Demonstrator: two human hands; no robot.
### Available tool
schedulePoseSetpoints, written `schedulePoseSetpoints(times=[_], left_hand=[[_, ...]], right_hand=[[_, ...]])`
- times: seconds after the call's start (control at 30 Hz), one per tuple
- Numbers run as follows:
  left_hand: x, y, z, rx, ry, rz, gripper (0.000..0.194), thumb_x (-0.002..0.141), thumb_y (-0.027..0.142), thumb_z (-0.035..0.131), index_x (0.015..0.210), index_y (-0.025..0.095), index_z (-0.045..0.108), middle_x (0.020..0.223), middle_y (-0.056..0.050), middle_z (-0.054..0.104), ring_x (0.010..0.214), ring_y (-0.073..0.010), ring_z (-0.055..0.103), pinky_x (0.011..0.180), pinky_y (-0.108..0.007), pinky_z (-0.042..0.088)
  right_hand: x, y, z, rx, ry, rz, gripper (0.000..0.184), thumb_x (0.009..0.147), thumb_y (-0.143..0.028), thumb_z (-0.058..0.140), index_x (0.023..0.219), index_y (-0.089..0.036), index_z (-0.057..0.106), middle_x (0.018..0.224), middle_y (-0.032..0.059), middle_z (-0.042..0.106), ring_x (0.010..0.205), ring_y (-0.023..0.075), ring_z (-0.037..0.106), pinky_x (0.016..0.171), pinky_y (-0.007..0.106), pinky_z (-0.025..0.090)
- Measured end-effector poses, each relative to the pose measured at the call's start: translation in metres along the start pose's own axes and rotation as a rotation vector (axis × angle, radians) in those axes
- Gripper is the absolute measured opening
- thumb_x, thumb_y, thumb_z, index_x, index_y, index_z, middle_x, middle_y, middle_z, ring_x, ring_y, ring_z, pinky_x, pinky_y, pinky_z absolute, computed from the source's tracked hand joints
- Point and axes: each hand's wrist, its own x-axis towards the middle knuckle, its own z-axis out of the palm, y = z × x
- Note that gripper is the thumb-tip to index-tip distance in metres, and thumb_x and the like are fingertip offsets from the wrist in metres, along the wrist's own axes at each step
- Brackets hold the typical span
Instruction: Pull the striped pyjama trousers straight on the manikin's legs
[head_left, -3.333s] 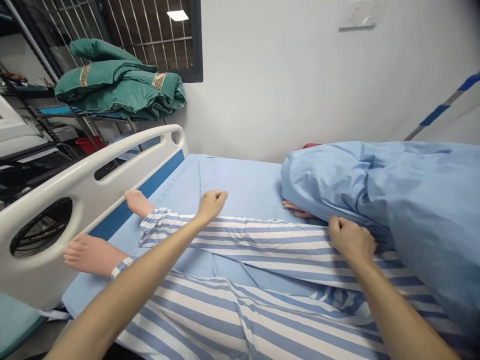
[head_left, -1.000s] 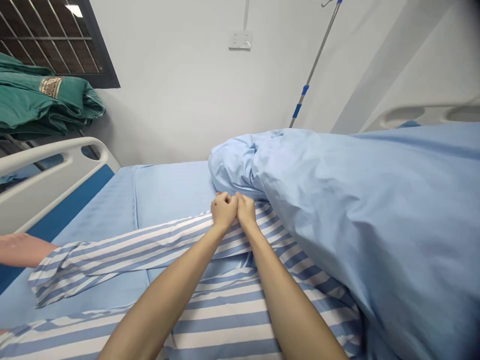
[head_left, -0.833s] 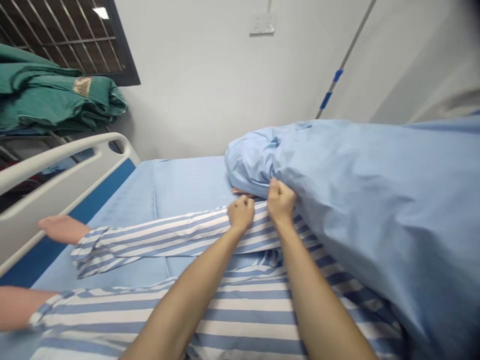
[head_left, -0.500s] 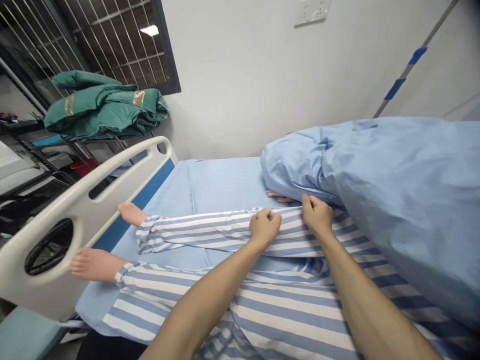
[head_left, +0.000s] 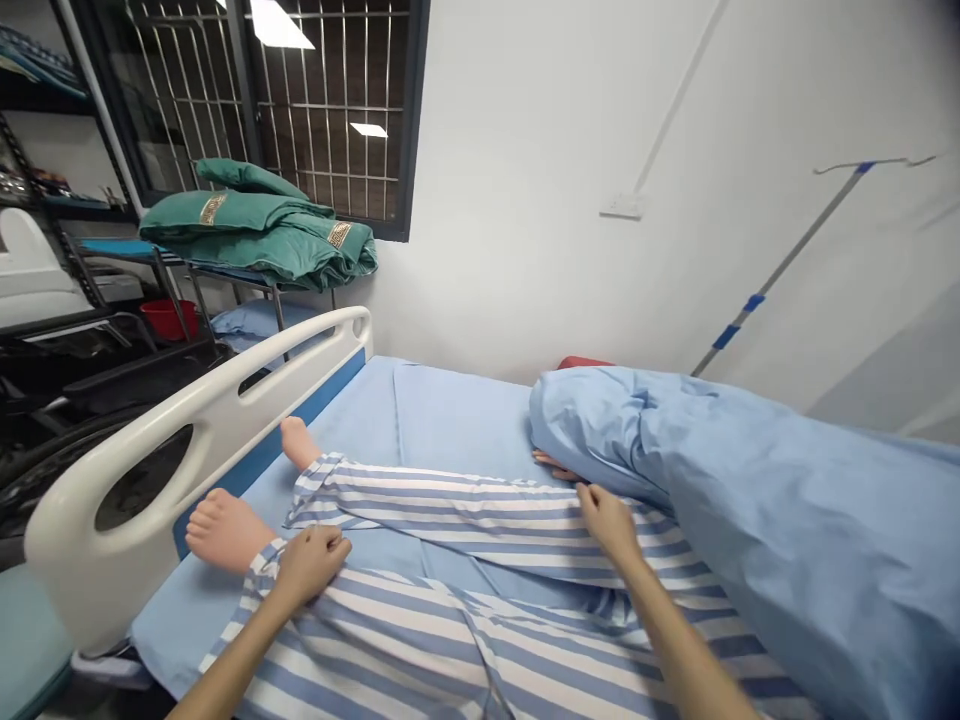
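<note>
A figure in blue-and-white striped trousers lies on the bed; its bare, smooth feet look like a mannequin's. My left hand is closed at the lower part of the near trouser leg, just above the ankle, its fingers curled against the cloth. On the upper part of the far trouser leg, my right hand pinches the striped fabric close to the quilt's edge. The light blue quilt is folded back over the figure's upper body. The figure's fingers poke out from under it.
A cream footboard closes off the bed's left end. Behind it, folded green bedding lies on a rack below a barred window. A red bucket stands beneath. An IV pole leans at the right by the white wall.
My left hand has left the far knee and come down and left to the near lower leg. My right hand stays at the far thigh. The view has tilted up and shows more wall.
</note>
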Motion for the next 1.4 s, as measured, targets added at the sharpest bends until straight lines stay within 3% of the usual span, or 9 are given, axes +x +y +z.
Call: schedulePoseSetpoints(times=[0.1,0.23,0.37,0.47,0.57,0.83,1.07,1.23,1.4], left_hand=[[0.005,0.005,0.002,0.028,-0.045,-0.003,0.026,0.072,0.025,0.041,0.05,0.017,0.029,0.05,0.001,0.039,0.057,-0.013,0.041,0.056,-0.025,0.02],[0.005,0.001,0.004,0.005,-0.004,0.009,0.027,0.074,0.026,0.042,0.05,0.017,0.032,0.053,0.0,0.043,0.059,-0.0129,0.043,0.057,-0.025,0.021],[0.003,-0.001,-0.008,-0.174,-0.023,0.024,0.029,0.074,0.028,0.041,0.05,0.018,0.028,0.049,0.003,0.036,0.055,-0.0106,0.035,0.055,-0.024,0.022],[-0.001,0.013,-0.027,-0.483,-0.016,0.04,0.034,0.076,0.035,0.042,0.051,0.019,0.025,0.049,0.004,0.029,0.052,-0.0092,0.032,0.052,-0.022,0.025],[-0.005,0.029,-0.037,-0.688,0.118,0.031,0.039,0.078,0.043,0.043,0.052,0.019,0.025,0.05,0.005,0.025,0.051,-0.0085,0.029,0.051,-0.021,0.026],[-0.01,0.02,0.004,-0.221,0.118,-0.032,0.032,0.075,0.033,0.042,0.051,0.017,0.029,0.048,0.004,0.033,0.051,-0.0094,0.03,0.054,-0.024,0.02],[-0.009,0.021,0.005,-0.102,0.138,-0.062,0.031,0.076,0.034,0.041,0.052,0.017,0.031,0.048,0.004,0.034,0.051,-0.0094,0.029,0.053,-0.025,0.016],[-0.008,0.024,0.002,-0.121,0.131,-0.073,0.031,0.075,0.033,0.043,0.05,0.017,0.032,0.047,0.004,0.035,0.052,-0.0096,0.031,0.053,-0.024,0.017],[-0.009,0.055,-0.006,-0.463,0.131,0.014,0.037,0.077,0.038,0.042,0.051,0.018,0.025,0.048,0.004,0.026,0.051,-0.0085,0.029,0.052,-0.022,0.023]], right_hand=[[-0.058,-0.081,0.026,0.252,-0.006,-0.151,0.037,0.081,-0.042,0.037,0.05,-0.021,0.032,0.047,-0.0013,0.038,0.049,0.0113,0.032,0.05,0.026,0.023],[-0.147,-0.195,0.085,0.507,-0.222,-0.387,0.039,0.084,-0.037,0.037,0.052,-0.019,0.027,0.047,-0.0051,0.03,0.048,0.0077,0.029,0.049,0.022,0.021],[-0.194,-0.248,0.134,0.548,-0.255,-0.349,0.036,0.083,-0.028,0.039,0.05,-0.018,0.026,0.045,-0.0058,0.024,0.045,0.0073,0.025,0.048,0.024,0.016],[-0.2,-0.247,0.147,0.524,-0.232,-0.28,0.037,0.083,-0.028,0.039,0.05,-0.018,0.027,0.044,-0.0058,0.024,0.045,0.0078,0.025,0.049,0.025,0.014],[-0.195,-0.238,0.144,0.654,-0.247,-0.185,0.04,0.085,-0.035,0.038,0.051,-0.019,0.027,0.046,-0.0057,0.026,0.047,0.0077,0.028,0.048,0.024,0.017],[-0.191,-0.24,0.143,0.705,-0.27,-0.169,0.038,0.083,-0.032,0.04,0.049,-0.018,0.028,0.046,-0.006,0.028,0.047,0.0073,0.029,0.048,0.022,0.021],[-0.186,-0.24,0.109,0.64,-0.201,-0.233,0.039,0.083,-0.031,0.04,0.05,-0.018,0.026,0.046,-0.0059,0.027,0.046,0.007,0.027,0.048,0.022,0.02],[-0.194,-0.215,0.113,0.602,-0.17,-0.166,0.04,0.084,-0.03,0.04,0.049,-0.018,0.024,0.045,-0.0064,0.023,0.045,0.0068,0.025,0.048,0.024,0.018],[-0.195,-0.209,0.122,0.686,-0.101,-0.091,0.039,0.085,-0.03,0.039,0.05,-0.019,0.026,0.046,-0.0063,0.026,0.046,0.0072,0.027,0.049,0.023,0.02]])
